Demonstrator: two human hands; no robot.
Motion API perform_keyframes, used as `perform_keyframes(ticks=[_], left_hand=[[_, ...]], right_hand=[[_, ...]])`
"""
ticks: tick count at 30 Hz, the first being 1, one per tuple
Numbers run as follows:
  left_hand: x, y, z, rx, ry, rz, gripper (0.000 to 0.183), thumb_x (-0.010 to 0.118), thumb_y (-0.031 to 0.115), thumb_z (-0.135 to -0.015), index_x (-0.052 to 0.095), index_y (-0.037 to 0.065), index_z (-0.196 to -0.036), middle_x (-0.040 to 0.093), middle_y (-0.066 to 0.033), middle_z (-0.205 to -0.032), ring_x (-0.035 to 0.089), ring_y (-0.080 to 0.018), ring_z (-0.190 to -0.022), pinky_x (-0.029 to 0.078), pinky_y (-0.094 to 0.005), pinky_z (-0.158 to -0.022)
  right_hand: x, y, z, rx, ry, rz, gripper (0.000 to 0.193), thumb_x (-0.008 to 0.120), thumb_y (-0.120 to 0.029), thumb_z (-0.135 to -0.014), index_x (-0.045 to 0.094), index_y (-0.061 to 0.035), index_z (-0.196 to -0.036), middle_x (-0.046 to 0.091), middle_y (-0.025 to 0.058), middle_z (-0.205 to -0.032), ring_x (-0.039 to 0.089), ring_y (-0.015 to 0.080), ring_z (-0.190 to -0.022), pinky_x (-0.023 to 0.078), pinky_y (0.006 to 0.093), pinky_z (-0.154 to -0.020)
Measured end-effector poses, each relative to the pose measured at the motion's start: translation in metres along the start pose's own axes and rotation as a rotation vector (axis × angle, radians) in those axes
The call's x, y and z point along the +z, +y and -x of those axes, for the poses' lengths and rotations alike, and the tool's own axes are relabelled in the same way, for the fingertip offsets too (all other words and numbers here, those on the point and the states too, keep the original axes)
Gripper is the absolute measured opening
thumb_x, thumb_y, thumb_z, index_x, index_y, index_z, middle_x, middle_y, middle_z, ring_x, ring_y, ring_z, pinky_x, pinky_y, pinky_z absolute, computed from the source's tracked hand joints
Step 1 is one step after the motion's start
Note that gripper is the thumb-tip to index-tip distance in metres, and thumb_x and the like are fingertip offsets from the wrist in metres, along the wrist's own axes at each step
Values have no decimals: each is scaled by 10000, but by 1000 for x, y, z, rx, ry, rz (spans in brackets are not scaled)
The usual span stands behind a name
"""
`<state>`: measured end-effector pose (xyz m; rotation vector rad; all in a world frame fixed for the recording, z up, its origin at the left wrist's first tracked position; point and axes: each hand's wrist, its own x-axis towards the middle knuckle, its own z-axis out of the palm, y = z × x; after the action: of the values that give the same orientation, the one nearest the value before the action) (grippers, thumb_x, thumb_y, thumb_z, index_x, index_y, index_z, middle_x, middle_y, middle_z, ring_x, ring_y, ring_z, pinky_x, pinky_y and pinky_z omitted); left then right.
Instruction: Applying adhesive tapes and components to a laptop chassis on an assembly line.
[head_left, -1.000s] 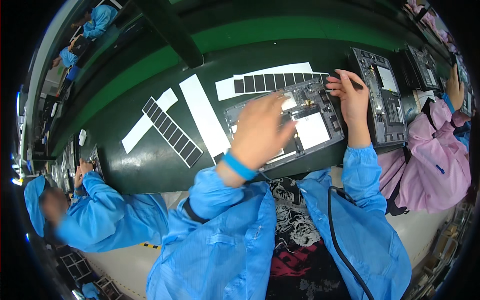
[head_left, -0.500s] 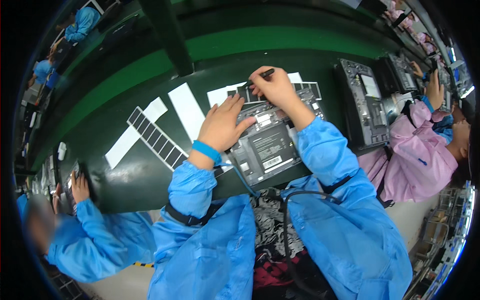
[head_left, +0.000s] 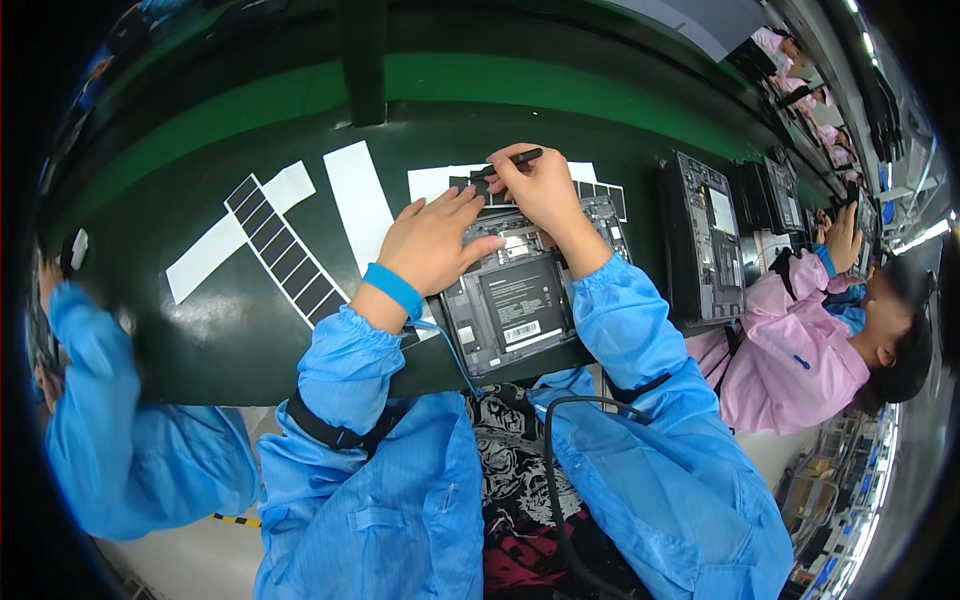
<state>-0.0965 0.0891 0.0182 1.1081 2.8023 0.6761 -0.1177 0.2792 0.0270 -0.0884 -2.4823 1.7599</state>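
Clock positions taken about the near laptop base (head_left: 462,315), 12 pointing away from the wearer. The base is laid open on the bench (head_left: 220,350), nearest the body; as a container, it is lidless, and a black battery (head_left: 522,298) is seated in its bay, with circuit parts along the far side. The far-left corner is covered by the left hand (head_left: 432,240), fingers extended and nothing seen grasped. At 12 o'clock, a slim black tool (head_left: 525,156) is pinched in the right hand (head_left: 535,190), its tip directed at a strip of black patches (head_left: 600,197); contact cannot be told. Work judged midway: battery fitted, patches unused on this strip and on a second patch strip (head_left: 285,248) at 9 to 10 o'clock; whether any patch is attached to the base cannot be told. A white strip (head_left: 358,200) is placed at 10 o'clock. Farther off, between 2 and 3 o'clock, other opened bases (head_left: 715,250) are stacked, the top one filled with components. Beyond them, a co-worker's pink sleeve (head_left: 800,350) is noted.
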Motion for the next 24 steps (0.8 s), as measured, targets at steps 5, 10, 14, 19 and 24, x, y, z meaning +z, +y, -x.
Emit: perform_keyframes(ticks=[5,10,14,19,24], left_hand=[[1,3,2,-11,2,-50,668,460,588,-925,496,89,-1368,471,-124,-1437,416,-286,-1350,334,-485,-1096],[0,2,0,-3,27,-31,628,504,554,-917,533,74,-1322,496,-113,-1414,452,-285,-1315,349,-475,-1070],[-7,3,-5,5,164,105,395,563,352,-926,620,37,-1156,604,-136,-1236,520,-327,-1185,380,-440,-1005],[-16,33,-15,-353,202,708,281,597,227,-908,644,-26,-1019,671,-100,-825,609,-166,-745,469,-290,-654],[-6,60,-35,-387,-52,677,338,638,268,-914,665,-67,-940,656,-65,-720,558,-99,-631,438,-259,-572]], right_hand=[[1,-7,6,-71,51,-193,204,596,-86,-924,646,76,-1038,681,132,-813,692,167,-689,531,234,-548],[-32,-25,18,-145,126,-378,206,593,-90,-939,626,70,-1065,674,141,-823,689,183,-677,534,231,-542],[-86,-10,43,-72,64,-486,216,568,-88,-950,561,59,-1109,684,154,-799,687,170,-658,537,230,-568],[-101,13,68,48,-8,-541,283,579,-90,-950,453,33,-1171,679,206,-807,685,182,-666,511,230,-547],[-99,24,65,-22,-71,-605,250,576,-93,-958,438,18,-1134,680,185,-799,663,154,-643,480,212,-524]])
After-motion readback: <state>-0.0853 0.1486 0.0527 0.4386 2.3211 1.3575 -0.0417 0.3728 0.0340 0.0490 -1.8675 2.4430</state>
